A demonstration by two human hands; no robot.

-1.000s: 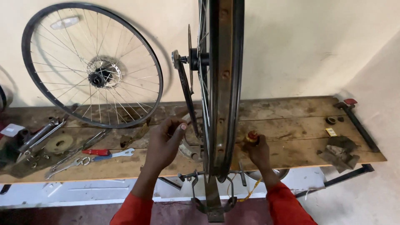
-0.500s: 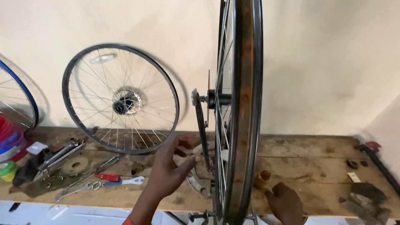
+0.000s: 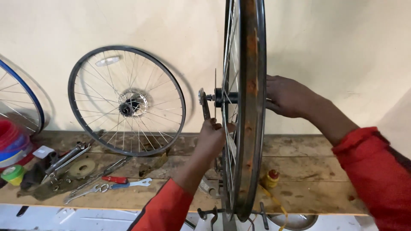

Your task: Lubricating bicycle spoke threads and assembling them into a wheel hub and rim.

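The rusty wheel [image 3: 250, 107] stands upright on a metal stand at the front edge of the counter [image 3: 299, 171], seen edge-on, so it looks like a tall thin band. Half a second ago the right hand was low by the counter, close to the small yellow bottle. Now the right hand [image 3: 289, 96] is up at the middle of the wheel, on the far side, resting against the rim and spokes. I cannot tell if its grip is closed on anything, because the rim hides the fingers. The left hand [image 3: 214, 134] has moved up a little too. Its grip is together around the thin spokes just under the hub [image 3: 222, 97].

The wheel's rim is dark metal with orange-brown rust spots. Its spokes are thin and shiny. The hub is black, with a small bolt sticking out on the left side.

Both sleeves are red. The small yellow bottle [image 3: 270, 179] with a red cap stands on the counter just right of the wheel. The counter is made of rough, worn wood planks.

A second wheel [image 3: 127, 100] leans on the pale wall behind the counter. It is round and black, with a shiny silver middle. A blue wheel [image 3: 25, 96] peeks in at the left edge. Near the left end lie a spanner with a red and blue handle [image 3: 124, 182], a flat grey roll [image 3: 82, 167], and a green tape roll [image 3: 13, 173].
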